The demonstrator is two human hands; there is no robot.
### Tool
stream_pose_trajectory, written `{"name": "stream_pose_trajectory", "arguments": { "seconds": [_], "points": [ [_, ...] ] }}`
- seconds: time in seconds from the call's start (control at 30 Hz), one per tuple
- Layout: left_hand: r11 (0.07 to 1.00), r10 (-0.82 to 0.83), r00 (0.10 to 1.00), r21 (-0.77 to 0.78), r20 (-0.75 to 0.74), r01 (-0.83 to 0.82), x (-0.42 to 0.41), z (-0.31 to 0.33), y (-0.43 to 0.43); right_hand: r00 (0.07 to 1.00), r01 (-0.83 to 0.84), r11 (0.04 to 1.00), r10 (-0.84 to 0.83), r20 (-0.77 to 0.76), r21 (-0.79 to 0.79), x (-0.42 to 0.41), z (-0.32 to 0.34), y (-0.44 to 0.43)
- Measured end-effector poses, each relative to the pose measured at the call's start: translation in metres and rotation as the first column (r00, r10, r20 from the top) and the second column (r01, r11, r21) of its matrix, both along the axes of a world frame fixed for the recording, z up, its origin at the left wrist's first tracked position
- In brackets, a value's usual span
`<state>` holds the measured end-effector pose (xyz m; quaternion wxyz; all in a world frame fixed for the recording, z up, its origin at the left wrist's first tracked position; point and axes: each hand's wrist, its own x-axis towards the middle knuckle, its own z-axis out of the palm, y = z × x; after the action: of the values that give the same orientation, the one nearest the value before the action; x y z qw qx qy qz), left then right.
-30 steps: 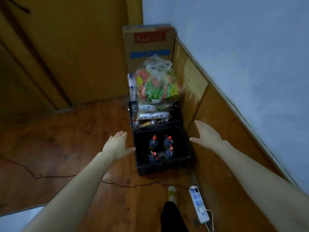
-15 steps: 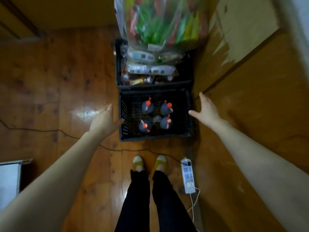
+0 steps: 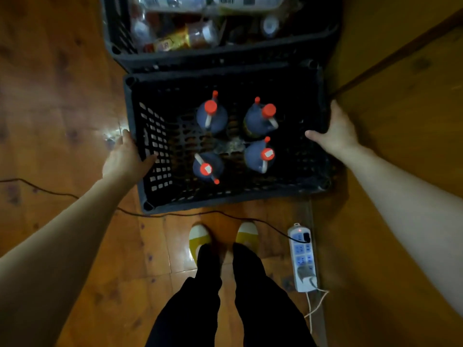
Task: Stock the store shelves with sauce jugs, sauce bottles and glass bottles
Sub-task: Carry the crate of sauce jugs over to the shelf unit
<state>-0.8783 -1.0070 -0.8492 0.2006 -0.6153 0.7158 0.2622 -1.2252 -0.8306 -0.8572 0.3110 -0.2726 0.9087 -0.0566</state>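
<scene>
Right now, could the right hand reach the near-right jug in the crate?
Probably yes: the right hand grips the crate's right rim, with only bare crate floor between it and that jug.

Black crate [image 3: 140, 136], red-capped dark jugs [image 3: 211, 116]

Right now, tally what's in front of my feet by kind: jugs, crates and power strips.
Sauce jugs, red caps: 4
Black crates: 2, the near crate and the far crate
Power strips: 1
Total: 7
</scene>
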Motion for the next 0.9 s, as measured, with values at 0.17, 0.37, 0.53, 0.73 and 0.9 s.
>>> {"name": "stream_pose_trajectory", "arguments": {
  "seconds": [0.17, 0.37, 0.53, 0.73, 0.9],
  "points": [
    [0.985, 0.165, 0.973, -0.019, -0.158, -0.17, 0.001, -0.041, 0.004, 0.997, 0.072, 0.997, -0.071, 0.038, -0.018, -0.004, -0.037, 0.004],
    [0.946, 0.301, 0.864, 0.013, -0.404, -0.324, 0.011, -0.048, 0.019, 0.989, 0.149, 0.976, -0.151, -0.001, -0.161, 0.005, -0.052, 0.017],
    [0.909, 0.383, 0.795, 0.04, -0.47, -0.414, 0.015, -0.059, 0.018, 0.981, 0.189, 0.95, -0.193, 0.009, -0.249, 0.003, -0.06, 0.019],
    [0.901, 0.399, 0.774, 0.054, -0.491, -0.43, 0.024, -0.05, 0.017, 0.952, 0.307, 0.902, -0.293, 0.089, -0.303, 0.006, -0.059, 0.026],
    [0.863, 0.484, 0.73, 0.128, -0.482, -0.488, 0.05, -0.006, 0.032, 0.952, 0.307, 0.899, -0.284, 0.119, -0.313, 0.026, -0.012, 0.035]
  ]
}}
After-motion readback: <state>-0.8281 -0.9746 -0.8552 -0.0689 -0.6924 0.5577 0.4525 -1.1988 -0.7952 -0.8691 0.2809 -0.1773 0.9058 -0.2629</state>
